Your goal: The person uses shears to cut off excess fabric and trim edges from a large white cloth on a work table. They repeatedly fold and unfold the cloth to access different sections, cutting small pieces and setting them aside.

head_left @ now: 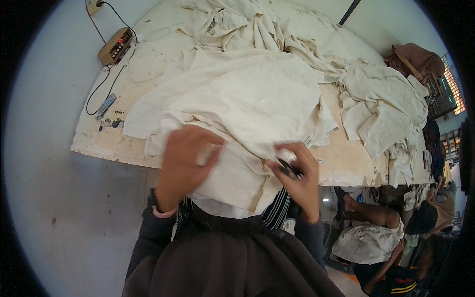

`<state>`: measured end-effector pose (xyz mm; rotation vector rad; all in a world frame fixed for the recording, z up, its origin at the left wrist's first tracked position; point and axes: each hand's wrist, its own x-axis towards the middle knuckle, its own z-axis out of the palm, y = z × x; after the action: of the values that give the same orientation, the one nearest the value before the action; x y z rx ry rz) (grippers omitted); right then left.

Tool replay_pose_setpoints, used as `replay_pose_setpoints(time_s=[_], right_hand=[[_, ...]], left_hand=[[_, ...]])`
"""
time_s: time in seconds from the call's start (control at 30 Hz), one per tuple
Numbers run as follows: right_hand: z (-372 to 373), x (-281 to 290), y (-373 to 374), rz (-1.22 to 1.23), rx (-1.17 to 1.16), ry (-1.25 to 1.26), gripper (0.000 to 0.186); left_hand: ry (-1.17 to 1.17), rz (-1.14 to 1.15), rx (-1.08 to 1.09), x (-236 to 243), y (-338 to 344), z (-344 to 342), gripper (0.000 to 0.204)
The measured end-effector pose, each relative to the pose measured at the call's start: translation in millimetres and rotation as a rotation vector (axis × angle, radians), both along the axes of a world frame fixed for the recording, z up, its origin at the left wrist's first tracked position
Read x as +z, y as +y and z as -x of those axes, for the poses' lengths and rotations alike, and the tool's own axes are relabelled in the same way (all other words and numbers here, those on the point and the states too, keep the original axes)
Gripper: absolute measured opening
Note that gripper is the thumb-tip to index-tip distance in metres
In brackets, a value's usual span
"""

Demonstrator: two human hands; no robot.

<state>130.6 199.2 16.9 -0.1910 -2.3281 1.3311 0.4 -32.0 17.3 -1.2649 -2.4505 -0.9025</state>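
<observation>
A cream cloth garment [237,94] lies spread over the table's near edge and hangs down onto my lap, with a fold running across its front. Over its left part is my left hand [185,161], fingers curled toward the thumb; motion blur hides whether the tips meet or pinch anything. My right hand [302,173] is closed around a small black tool [291,169], which looks like thread snips and is partly covered by the fingers. Its thumb and forefinger are close to the garment's right side by the fold.
More cream cloth lies heaped at the table's far side and in a pile [381,104] on the right. A brown box with red lights [117,47], cables and a remote control [107,105] are at the left of the table [111,146]. Another person [376,232] sits at lower right.
</observation>
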Motion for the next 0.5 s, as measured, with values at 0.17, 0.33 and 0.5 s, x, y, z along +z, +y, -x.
replay_pose_setpoints(time_s=[0.17, 0.33, 0.5], right_hand=[[67, -34, 20, 0.085, -0.007, -0.089, 0.034], [65, -20, 43, 0.510, -0.025, 0.095, 0.022], [54, -13, 39, 0.912, -0.022, 0.178, 0.025]], left_hand=[[0.090, 0.056, -0.105, -24, 38, -12, 0.021], [0.022, 0.149, -0.129, -24, 25, -11, 0.022], [-0.040, 0.085, -0.149, -19, 27, -25, 0.020]])
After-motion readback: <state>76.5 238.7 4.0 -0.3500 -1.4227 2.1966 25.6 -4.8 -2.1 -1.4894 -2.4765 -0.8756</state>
